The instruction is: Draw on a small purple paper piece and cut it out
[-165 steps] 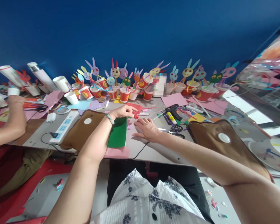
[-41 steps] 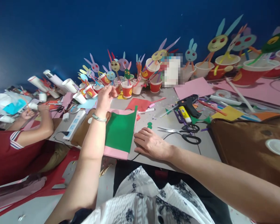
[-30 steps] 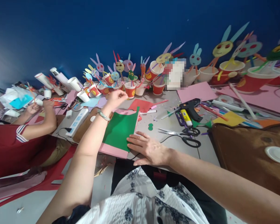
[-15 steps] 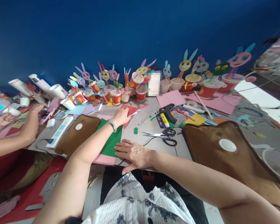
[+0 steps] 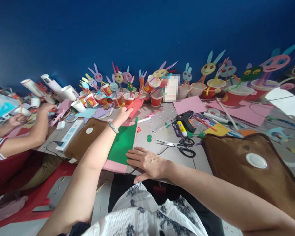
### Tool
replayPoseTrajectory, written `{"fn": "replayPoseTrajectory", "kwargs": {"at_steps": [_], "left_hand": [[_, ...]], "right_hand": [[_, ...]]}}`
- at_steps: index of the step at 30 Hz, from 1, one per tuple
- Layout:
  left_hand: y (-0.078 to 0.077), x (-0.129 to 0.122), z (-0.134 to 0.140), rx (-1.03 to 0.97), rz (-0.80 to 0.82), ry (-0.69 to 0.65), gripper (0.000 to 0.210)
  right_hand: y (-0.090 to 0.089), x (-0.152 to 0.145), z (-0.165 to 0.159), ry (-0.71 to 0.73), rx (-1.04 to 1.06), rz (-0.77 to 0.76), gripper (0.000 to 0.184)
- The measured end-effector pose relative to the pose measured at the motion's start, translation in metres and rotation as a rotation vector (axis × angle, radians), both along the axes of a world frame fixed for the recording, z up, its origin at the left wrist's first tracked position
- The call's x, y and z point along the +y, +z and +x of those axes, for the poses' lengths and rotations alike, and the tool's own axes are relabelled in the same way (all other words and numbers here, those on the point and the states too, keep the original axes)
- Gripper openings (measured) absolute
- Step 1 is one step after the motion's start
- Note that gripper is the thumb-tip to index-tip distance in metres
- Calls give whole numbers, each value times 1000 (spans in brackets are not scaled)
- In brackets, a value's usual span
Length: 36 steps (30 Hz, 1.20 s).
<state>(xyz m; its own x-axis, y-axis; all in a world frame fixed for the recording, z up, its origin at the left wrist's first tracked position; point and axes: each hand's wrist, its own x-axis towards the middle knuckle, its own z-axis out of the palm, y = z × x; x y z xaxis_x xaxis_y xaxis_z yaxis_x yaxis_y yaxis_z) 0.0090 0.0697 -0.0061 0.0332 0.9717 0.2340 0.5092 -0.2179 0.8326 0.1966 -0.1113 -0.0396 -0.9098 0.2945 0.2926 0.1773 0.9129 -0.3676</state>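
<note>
My left hand [image 5: 124, 115], a bracelet at its wrist, is closed on a sheet of red paper [image 5: 135, 107] raised at a slant near the row of cups. Below it lies a green paper sheet [image 5: 123, 142] over a pink one [image 5: 115, 166]. My right hand [image 5: 147, 161] rests flat at the table's front edge, fingers spread, fingertips on the green sheet's near right corner. Right of that hand are black-handled scissors [image 5: 179, 144], blades pointing left. A small green cutout [image 5: 149, 138] of two joined rounds lies between the green sheet and the scissors.
Paper cups [image 5: 156, 99] with paper rabbit figures line the blue wall. A black glue gun [image 5: 186, 120] and a yellow glue stick [image 5: 182, 128] lie right of centre. Brown cushion-like pads [image 5: 232, 157] flank the workspace. A power strip [image 5: 70, 135] and a co-worker's arms [image 5: 35, 134] are at left.
My left hand has lifted the red paper and moved it left and away, uncovering more of the green sheet and a white stick. My right hand stays put. The view has turned slightly left.
</note>
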Motion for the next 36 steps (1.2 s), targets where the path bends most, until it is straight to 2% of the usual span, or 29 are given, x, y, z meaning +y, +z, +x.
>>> {"fn": "replayPoseTrajectory", "kwargs": {"at_steps": [2,5,8,13,19,23,27,29,36], "left_hand": [[5,6,-10,-99,-44,84,27],[11,13,-21,-259,-1,155,23],[16,16,-27,-291,47,231,31],[18,19,-34,-282,130,258,35],[17,19,-38,-103,202,293,32],[22,17,-39,179,260,403,32],[27,8,-40,251,286,383,36],[28,4,-41,376,311,364,40],[21,-2,-31,613,375,293,33]], "right_hand": [[0,0,0,0,5,-4,68],[-1,0,1,1,1,-11,68],[-2,0,1,-5,-6,-15,69],[-4,0,0,-1,-8,-9,70],[-3,0,-1,-1,-29,19,70],[-3,-1,-1,-10,-47,44,74],[-4,-1,-2,-14,-44,76,74],[-3,-1,-2,-19,-46,92,74],[2,-2,-1,-16,-48,106,72]]}}
